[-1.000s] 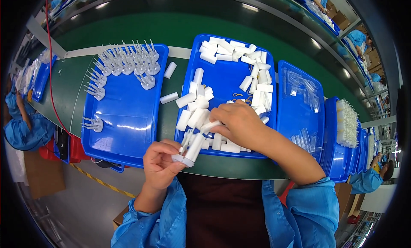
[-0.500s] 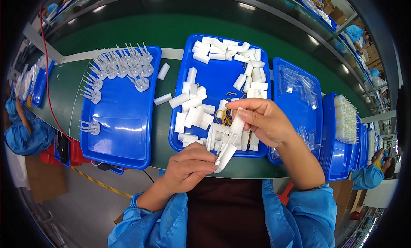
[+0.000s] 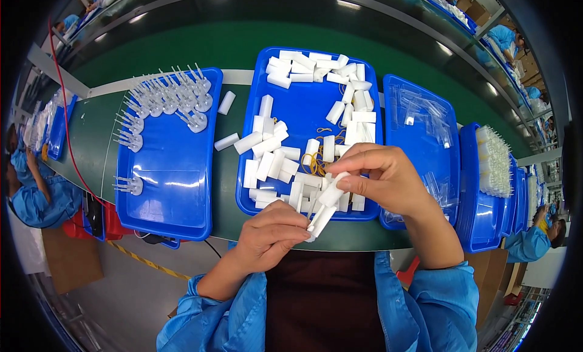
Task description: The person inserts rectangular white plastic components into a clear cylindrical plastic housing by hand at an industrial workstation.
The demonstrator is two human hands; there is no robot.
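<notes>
My left hand (image 3: 273,235) is closed, thumb and fingers pinching the base of a small clear plastic pronged piece (image 3: 311,235) near the front edge of the centre tray. One white foam-like block (image 3: 323,222) stands along that piece, pointing up and right. Between the thumb and fingers of my right hand (image 3: 384,177) is a second white block (image 3: 331,194), tilted, its lower end against or just over the prongs. The exact contact is hidden by the block. Below both hands, the blue centre tray (image 3: 291,116) bears many loose white blocks and some yellow rubber bands (image 3: 314,162).
A blue left tray (image 3: 165,215) has rows of clear pronged pieces (image 3: 167,97). Two white blocks (image 3: 226,103) lie between trays. On the right are a tray of clear plastic strips (image 3: 419,112) and stacked trays with white pronged parts (image 3: 495,160). Co-workers (image 3: 45,197) sit at both sides.
My right hand has lowered its block slightly and turned it, bringing it over the prongs, which now show less. My left hand stays nearly in place. The whole view has shifted a little.
</notes>
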